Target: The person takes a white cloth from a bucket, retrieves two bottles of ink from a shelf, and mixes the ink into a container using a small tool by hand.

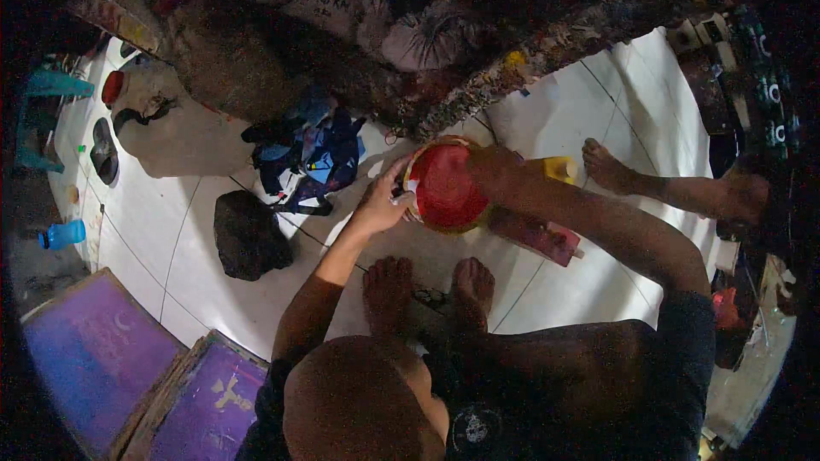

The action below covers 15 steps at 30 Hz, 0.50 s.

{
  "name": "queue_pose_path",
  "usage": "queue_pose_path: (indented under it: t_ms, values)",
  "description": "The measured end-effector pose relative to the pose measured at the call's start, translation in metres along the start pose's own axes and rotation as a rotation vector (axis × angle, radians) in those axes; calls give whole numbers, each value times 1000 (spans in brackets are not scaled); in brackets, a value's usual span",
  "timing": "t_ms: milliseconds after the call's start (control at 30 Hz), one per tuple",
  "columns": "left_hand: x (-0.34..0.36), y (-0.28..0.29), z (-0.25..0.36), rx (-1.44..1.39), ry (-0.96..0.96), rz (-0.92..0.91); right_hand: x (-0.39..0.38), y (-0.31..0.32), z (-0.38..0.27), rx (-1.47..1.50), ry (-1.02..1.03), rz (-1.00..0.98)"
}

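Between my arms, just beyond my feet, sits a round tub (446, 192) with a bright red inside and a yellowish rim. My left hand (384, 207) is closed on its left side, fingers along the rim and thumb toward the front. From the right, my right hand (495, 172) reaches over the tub's right part. It is dark and smeared, so its fingers, and anything in them, cannot be made out. Just right of the tub lie a red box-like container (547, 239) with a small pale spout and a yellow container (559, 169), partly behind my right forearm.
Dark and blue cloths (316, 162) lie left of the tub, near a black lump (249, 235). Purple boards (107, 350) stand lower left, below a blue bottle (64, 235). Another person's foot (606, 166) rests at the right. Large sacks (436, 38) fill the far side.
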State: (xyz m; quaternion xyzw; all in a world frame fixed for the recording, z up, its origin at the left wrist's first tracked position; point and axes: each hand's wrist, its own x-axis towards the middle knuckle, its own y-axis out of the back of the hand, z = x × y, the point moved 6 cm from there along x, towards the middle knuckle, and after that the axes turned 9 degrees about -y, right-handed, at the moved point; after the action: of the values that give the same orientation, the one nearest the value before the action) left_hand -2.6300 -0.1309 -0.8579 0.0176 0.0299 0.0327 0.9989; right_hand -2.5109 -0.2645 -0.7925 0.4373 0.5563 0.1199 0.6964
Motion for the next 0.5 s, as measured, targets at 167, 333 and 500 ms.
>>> queue_pose_path:
  t_ms: [167,333,500]
  values:
    - [6,19,6,112,-310,49,7,-14,-32,229,184,29]
    - [-5,29,-2,-14,-47,72,-41,64,-28,-333,167,-57]
    - [-36,-12,-21,-197,311,-215,-39,67,-26,-465,371,206]
